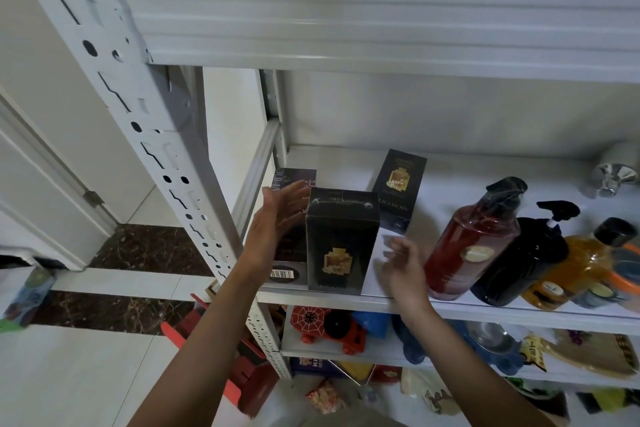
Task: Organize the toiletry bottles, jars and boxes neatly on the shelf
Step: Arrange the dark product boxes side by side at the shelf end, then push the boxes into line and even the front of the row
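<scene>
Three black boxes with gold prints stand on the white shelf (450,184). The front box (341,241) is upright near the shelf's front edge. A second box (289,253) stands at its left and a third box (398,189) farther back. My left hand (277,222) is flat with straight fingers, between the front box and the left box. My right hand (403,262) hovers blurred just right of the front box, fingers loose and holding nothing. A red pump bottle (474,241), a black pump bottle (519,260) and an amber bottle (575,263) stand at the right.
A white perforated post (162,146) frames the shelf's left side, with an upper shelf beam (381,21) overhead. A chrome object (613,177) sits at the back right. Toys, a red car (332,329), dishes and packets fill the lower shelves. A red crate (242,367) stands on the floor.
</scene>
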